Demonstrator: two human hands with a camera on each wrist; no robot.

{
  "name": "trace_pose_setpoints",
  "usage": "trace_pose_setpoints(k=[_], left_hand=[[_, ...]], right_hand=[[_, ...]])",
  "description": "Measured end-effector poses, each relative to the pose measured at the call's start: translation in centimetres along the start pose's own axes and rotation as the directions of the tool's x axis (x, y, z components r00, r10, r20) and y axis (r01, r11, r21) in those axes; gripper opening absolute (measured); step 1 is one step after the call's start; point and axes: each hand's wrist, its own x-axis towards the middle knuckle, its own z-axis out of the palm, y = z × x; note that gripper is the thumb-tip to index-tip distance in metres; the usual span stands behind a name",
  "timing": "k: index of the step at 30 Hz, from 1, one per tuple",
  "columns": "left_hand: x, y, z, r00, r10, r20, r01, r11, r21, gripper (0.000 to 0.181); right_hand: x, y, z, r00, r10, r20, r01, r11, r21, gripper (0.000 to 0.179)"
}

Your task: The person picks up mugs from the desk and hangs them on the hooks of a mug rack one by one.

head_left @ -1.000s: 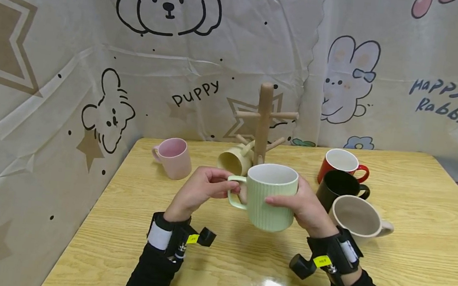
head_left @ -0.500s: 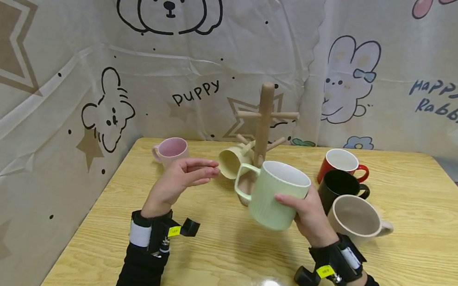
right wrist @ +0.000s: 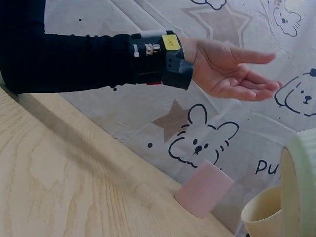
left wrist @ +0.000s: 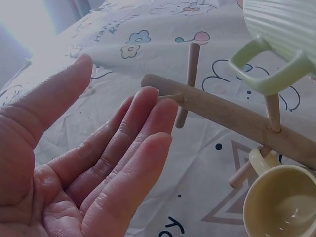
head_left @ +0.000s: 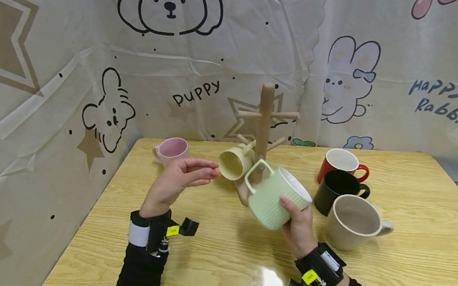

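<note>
My right hand (head_left: 299,227) grips a ribbed light green mug (head_left: 275,201) by its body, above the table. The mug is tilted, its mouth facing up and right, its handle pointing up and left toward the wooden mug tree (head_left: 264,119). Some of the right fingers are hidden behind the mug. My left hand (head_left: 176,182) hovers to the left with nothing in it; in the left wrist view its fingers (left wrist: 118,173) are nearly straight and the thumb stands apart. A yellow mug (head_left: 235,162) hangs by its handle from a lower peg of the tree, its mouth facing forward.
At the back left stands a pink mug (head_left: 172,150), partly behind the left hand. On the right are a red mug (head_left: 326,169), a black mug (head_left: 334,196) and a beige mug (head_left: 345,232), close together. A printed cloth (head_left: 203,66) hangs behind the wooden table (head_left: 208,262).
My left hand has let go of the green mug's handle and moved left. My right hand has turned the mug so that its handle side is raised and its mouth leans right.
</note>
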Motion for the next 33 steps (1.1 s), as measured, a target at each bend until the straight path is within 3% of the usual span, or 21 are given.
trace_pose_setpoints(k=[15,33], left_hand=[[-0.1,0.0,-0.1,1.000,0.005,0.020,-0.004,1.000,-0.011,0.036],[0.2,-0.2,0.0,0.999,0.005,0.038,-0.005,1.000,0.014,0.041]], right_hand=[[1.1,1.3,-0.1,0.990,0.045,-0.135,-0.043,0.999,0.017,0.027],[1.8,2.4,-0.5,0.984,0.081,-0.158,-0.083,0.997,-0.005,0.031]])
